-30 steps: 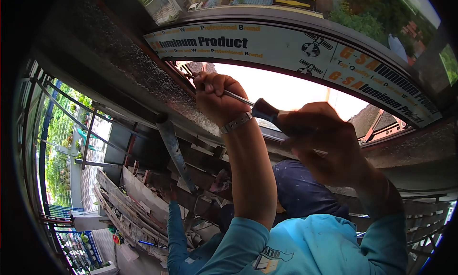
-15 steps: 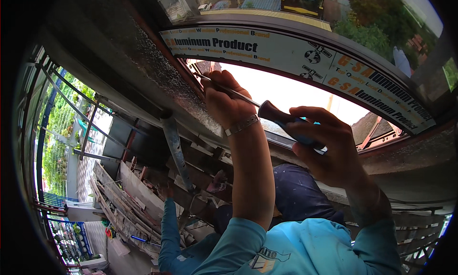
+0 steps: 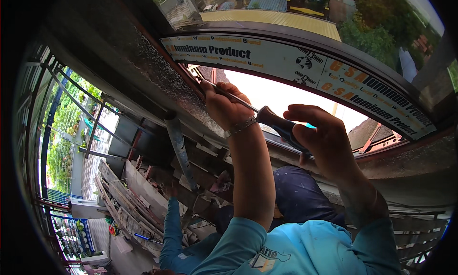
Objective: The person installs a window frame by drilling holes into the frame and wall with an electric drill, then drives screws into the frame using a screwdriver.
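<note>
A long screwdriver (image 3: 280, 124) with a dark handle slants across the window opening, its tip toward the upper left corner of the frame. My left hand (image 3: 226, 105) is closed around the thin shaft close to that corner, a metal bracelet at its wrist. At the handle end, my right hand (image 3: 325, 139) curls its thumb and fingers about the grip, the index finger raised a little off it. Beside the tip, a metal hinge arm (image 3: 195, 71) lies along the frame's side; the exact spot where the tip meets it is too small to make out.
Printed protective film covers the window sash (image 3: 281, 64) above my hands. A rough concrete wall edge (image 3: 164, 67) borders the frame on the left. Below are a slanting metal pipe (image 3: 179, 146), stacked boards (image 3: 121, 206) and another person's blue sleeve (image 3: 171, 229).
My right hand has rolled around the screwdriver handle, its thumb now nearer the front and its fingers shifted. The left hand stays on the shaft. The whole view has shifted slightly.
</note>
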A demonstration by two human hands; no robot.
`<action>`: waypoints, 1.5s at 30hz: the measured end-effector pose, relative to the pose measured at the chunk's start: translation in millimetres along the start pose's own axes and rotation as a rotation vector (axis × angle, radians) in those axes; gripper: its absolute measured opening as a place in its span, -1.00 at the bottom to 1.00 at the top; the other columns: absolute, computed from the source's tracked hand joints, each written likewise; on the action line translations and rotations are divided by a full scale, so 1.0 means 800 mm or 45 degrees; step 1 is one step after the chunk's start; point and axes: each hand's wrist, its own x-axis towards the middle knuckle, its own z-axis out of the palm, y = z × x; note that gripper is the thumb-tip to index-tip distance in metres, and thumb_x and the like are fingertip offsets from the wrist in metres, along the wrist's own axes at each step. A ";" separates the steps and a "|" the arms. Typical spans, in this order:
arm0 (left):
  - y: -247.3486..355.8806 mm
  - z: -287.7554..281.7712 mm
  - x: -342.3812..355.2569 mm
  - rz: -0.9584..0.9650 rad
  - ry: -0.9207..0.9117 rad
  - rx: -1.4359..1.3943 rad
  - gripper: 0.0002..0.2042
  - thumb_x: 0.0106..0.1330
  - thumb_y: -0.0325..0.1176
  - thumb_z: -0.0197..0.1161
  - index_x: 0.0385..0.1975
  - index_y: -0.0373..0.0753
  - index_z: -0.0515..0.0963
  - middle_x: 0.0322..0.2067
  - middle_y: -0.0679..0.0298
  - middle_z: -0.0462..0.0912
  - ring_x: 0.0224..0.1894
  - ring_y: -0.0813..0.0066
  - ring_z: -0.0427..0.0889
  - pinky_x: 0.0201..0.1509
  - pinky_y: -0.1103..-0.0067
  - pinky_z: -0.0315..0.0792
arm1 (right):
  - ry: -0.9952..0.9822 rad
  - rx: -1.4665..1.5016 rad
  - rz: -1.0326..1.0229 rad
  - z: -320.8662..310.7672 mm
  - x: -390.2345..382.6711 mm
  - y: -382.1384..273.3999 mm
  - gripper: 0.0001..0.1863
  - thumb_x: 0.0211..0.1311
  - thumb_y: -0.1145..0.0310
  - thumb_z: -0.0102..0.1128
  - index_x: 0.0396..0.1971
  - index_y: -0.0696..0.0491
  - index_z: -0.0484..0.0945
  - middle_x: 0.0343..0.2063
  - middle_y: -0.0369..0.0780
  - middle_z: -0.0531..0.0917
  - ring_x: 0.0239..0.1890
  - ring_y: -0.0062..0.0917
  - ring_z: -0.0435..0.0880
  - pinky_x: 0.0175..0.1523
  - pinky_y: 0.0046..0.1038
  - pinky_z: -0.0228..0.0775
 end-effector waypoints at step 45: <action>-0.010 -0.012 0.025 -0.335 -0.716 -0.747 -0.82 0.41 -0.42 -0.08 -0.30 -0.13 0.52 -0.51 0.53 0.56 -0.60 0.78 0.38 -0.51 0.81 0.39 | 0.095 -0.729 -1.182 0.008 0.009 0.007 -0.76 -0.05 0.58 0.28 -0.30 0.19 0.56 -0.22 -0.05 0.61 -0.22 -0.26 0.66 -0.15 -0.38 0.50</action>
